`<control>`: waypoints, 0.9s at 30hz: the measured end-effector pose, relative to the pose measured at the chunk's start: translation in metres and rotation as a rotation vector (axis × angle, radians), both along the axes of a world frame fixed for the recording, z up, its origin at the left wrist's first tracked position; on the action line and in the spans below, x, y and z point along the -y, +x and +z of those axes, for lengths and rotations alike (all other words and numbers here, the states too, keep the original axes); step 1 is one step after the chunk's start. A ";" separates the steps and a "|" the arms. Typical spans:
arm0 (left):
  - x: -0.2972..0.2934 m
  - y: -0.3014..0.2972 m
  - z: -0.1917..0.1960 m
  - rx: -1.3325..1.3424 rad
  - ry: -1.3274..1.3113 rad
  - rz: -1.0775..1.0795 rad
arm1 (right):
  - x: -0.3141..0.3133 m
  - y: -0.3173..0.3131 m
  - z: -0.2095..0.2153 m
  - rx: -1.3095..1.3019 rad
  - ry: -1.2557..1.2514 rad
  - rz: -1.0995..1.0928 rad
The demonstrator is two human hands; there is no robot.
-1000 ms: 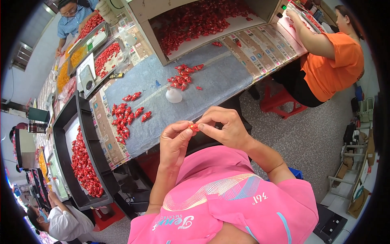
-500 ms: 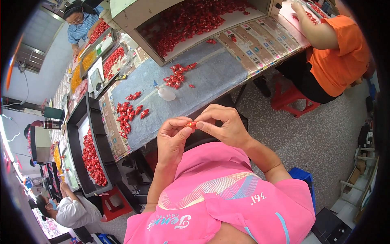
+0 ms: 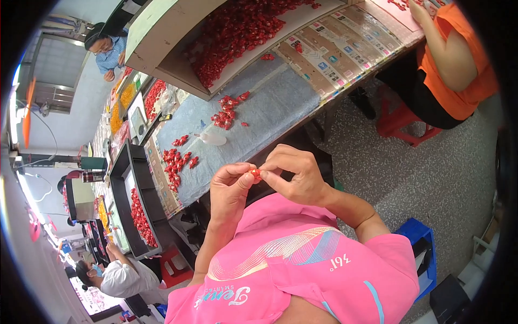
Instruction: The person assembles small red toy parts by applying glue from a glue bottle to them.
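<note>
A small red plastic piece with a yellowish spot (image 3: 254,174) is held in front of my chest, off the table's near edge. My left hand (image 3: 229,189) pinches it between thumb and fingers. From the other side, the thumb and fingertips of my right hand (image 3: 297,175) are closed at the piece; what lies between them is too small to make out. Beyond my hands, a grey-blue cloth (image 3: 270,102) covers part of the table. On it lie a left pile of red pieces (image 3: 172,162), a farther pile (image 3: 225,113) and a white squeeze bottle (image 3: 212,139) with a blue tip.
An open-fronted beige box (image 3: 154,40) full of red pieces stands at the table's back. Left of the cloth is a black crate (image 3: 151,189) holding more. A person in orange (image 3: 458,65) sits at right on a red stool (image 3: 402,121). Two other people work at left.
The whole view has swung, so the table and crate sit differently in it. My hands stay together at the red piece, which shows more of its side. The far-left person's hands have shifted.
</note>
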State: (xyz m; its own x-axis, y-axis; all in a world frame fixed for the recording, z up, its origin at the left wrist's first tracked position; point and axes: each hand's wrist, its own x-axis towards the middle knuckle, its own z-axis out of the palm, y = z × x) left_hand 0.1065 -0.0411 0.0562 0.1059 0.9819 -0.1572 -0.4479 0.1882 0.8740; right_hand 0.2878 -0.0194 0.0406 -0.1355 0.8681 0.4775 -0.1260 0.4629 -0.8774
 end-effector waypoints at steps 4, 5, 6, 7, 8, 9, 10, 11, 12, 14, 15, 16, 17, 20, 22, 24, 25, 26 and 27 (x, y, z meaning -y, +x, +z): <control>-0.008 0.006 -0.002 0.014 -0.049 0.041 | -0.016 0.004 -0.002 0.021 0.015 0.019; -0.009 0.007 -0.002 0.018 -0.050 0.054 | -0.020 0.004 0.000 0.024 0.014 0.032; -0.010 0.009 -0.001 0.043 -0.057 0.063 | -0.024 0.005 0.003 0.030 -0.003 0.052; -0.011 0.009 -0.001 0.070 -0.063 0.071 | -0.027 0.005 0.006 0.037 -0.019 0.071; -0.012 0.009 0.000 0.077 -0.061 0.085 | -0.031 0.005 0.009 0.044 -0.017 0.085; -0.014 0.008 0.000 0.094 -0.062 0.087 | -0.035 0.004 0.011 0.056 -0.018 0.106; -0.015 0.007 0.000 0.110 -0.062 0.089 | -0.038 0.004 0.013 0.069 -0.018 0.127; -0.015 0.007 -0.001 0.120 -0.057 0.100 | -0.040 0.003 0.016 0.078 -0.014 0.138; -0.014 0.005 -0.002 0.150 -0.063 0.111 | -0.041 0.001 0.018 0.085 -0.018 0.153; -0.012 0.002 -0.001 0.186 -0.064 0.126 | -0.043 -0.003 0.023 0.098 -0.017 0.173; -0.010 0.000 0.000 0.202 -0.059 0.141 | -0.043 -0.005 0.024 0.115 -0.010 0.197; -0.007 -0.001 0.001 0.217 -0.054 0.154 | -0.044 -0.007 0.026 0.130 -0.004 0.220; -0.006 -0.003 0.002 0.221 -0.050 0.160 | -0.043 -0.008 0.028 0.134 -0.001 0.226; -0.003 -0.011 0.002 0.240 -0.025 0.165 | -0.038 -0.015 0.030 0.194 -0.058 0.248; -0.001 -0.017 0.002 0.260 -0.033 0.150 | -0.035 -0.021 0.030 0.189 -0.075 0.248; 0.002 -0.023 0.003 0.264 -0.032 0.135 | -0.032 -0.027 0.026 0.178 -0.053 0.238; 0.002 -0.025 0.003 0.268 -0.035 0.128 | -0.030 -0.029 0.026 0.165 -0.035 0.235; 0.001 -0.028 0.003 0.272 -0.033 0.117 | -0.029 -0.030 0.029 0.169 -0.033 0.225; 0.001 -0.030 0.003 0.280 -0.028 0.107 | -0.026 -0.031 0.034 0.171 -0.084 0.222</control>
State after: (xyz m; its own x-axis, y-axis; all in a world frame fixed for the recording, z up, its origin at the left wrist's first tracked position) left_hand 0.0765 -0.0422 0.0593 0.0450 0.9856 -0.1633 -0.6896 0.1489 0.7087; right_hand 0.2568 0.0064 0.0744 -0.3987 0.8438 0.3592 -0.0626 0.3657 -0.9286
